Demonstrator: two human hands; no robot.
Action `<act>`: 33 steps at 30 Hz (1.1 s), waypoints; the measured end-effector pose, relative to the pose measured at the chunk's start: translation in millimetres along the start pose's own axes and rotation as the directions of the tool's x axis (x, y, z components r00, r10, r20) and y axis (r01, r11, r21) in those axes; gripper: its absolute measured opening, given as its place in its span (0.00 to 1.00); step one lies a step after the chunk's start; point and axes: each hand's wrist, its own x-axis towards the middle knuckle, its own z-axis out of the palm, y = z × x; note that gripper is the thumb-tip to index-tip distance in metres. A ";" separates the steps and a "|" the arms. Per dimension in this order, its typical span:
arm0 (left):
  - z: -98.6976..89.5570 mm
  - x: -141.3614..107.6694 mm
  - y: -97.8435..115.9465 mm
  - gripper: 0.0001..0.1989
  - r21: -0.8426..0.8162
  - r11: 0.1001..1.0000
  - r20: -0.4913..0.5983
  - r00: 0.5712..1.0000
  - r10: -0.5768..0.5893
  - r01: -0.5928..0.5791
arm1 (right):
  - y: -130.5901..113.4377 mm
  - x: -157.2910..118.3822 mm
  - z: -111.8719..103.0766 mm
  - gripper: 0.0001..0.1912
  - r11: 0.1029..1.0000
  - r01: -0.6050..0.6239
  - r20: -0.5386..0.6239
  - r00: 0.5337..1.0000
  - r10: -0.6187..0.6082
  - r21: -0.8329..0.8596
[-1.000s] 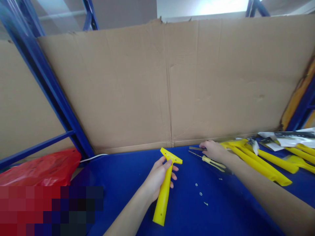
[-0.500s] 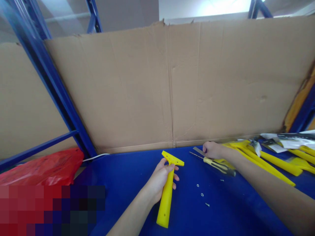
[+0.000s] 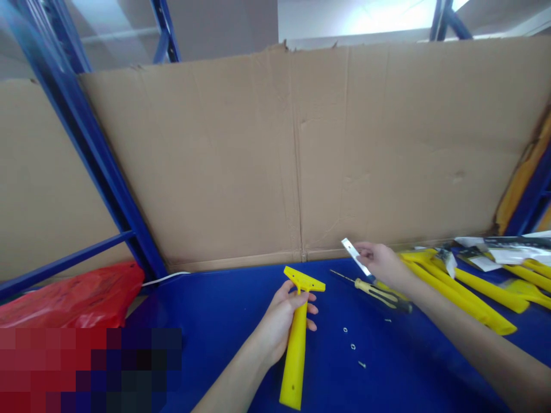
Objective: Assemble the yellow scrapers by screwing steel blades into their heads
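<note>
My left hand (image 3: 279,321) is closed round the neck of a yellow scraper handle (image 3: 296,355), whose T-shaped head with small holes points away from me. Off to the right, my right hand (image 3: 379,264) pinches a flat metal scraper blade (image 3: 354,254), raised and tilted above the table. Just below that hand lies a screwdriver (image 3: 383,295) with a cream and black grip. Two small nuts (image 3: 353,346) rest on the blue surface between my arms, with a small screw (image 3: 362,364) close by and another screw (image 3: 388,320) nearer the screwdriver.
Several yellow scraper handles (image 3: 491,287) and plastic packets (image 3: 516,249) are heaped at the right of the blue table (image 3: 206,321). A cardboard sheet (image 3: 224,166) stands along the back between blue posts (image 3: 107,155). A red plastic bag (image 3: 81,292) lies at left.
My right hand has lifted the metal blade off the table and turned it up, showing its bright face. My left hand and the yellow handle have hardly moved.
</note>
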 end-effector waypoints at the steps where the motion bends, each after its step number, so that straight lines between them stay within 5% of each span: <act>1: 0.6 -0.1 -0.4 0.15 -0.003 1.000 0.006 1.000 -0.007 0.007 | -2.7 -4.7 1.7 0.11 0.996 0.016 -0.010 1.000 -0.016 0.084; 9: 2.0 -1.0 -1.6 0.19 0.010 0.996 0.007 0.996 -0.091 0.091 | -27.2 -37.1 11.5 0.08 0.775 -0.054 0.071 0.997 0.012 0.629; 19: 6.2 -3.5 2.0 0.21 0.066 0.993 0.009 0.995 -0.101 0.101 | -27.9 -44.0 19.0 0.12 0.558 -0.102 0.096 0.995 0.041 0.824; 26: 5.7 -4.2 2.9 0.20 0.064 0.993 -0.005 0.995 -0.103 0.104 | -27.8 -46.8 18.1 0.10 0.544 -0.025 0.037 0.999 -0.010 0.839; 33: 6.2 -3.1 3.7 0.22 0.064 0.993 -0.006 0.995 -0.101 0.101 | -37.1 -50.6 23.3 0.10 0.702 0.072 0.008 0.994 -0.110 0.708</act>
